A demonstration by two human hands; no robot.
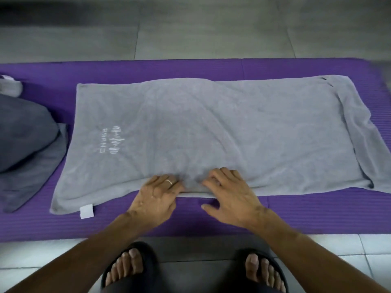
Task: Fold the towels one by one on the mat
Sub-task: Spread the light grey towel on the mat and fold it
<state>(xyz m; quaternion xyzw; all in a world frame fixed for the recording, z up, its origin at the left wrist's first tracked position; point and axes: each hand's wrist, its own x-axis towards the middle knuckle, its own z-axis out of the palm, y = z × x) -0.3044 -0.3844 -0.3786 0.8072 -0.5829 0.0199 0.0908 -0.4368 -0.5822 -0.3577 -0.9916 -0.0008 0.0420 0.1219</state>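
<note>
A light grey towel (pixel 211 127) lies spread lengthwise across the purple mat (pixel 317 212). It has a white logo (pixel 114 142) near its left end and a white tag (pixel 86 211) at the near left corner; its right end is doubled over. Both hands are at the middle of the towel's near edge. My left hand (pixel 156 197), wearing a ring, curls its fingers into the fabric, which bunches up there. My right hand (pixel 230 197) sits close beside it, fingers curled onto the towel and thumb stretched out over the mat.
A heap of dark grey towels (pixel 23 134) lies on the mat's left end, with a pale rolled cloth (pixel 10 85) behind it. My feet in black sandals (pixel 129 265) stand on the tiled floor (pixel 211 28) just before the mat's near edge.
</note>
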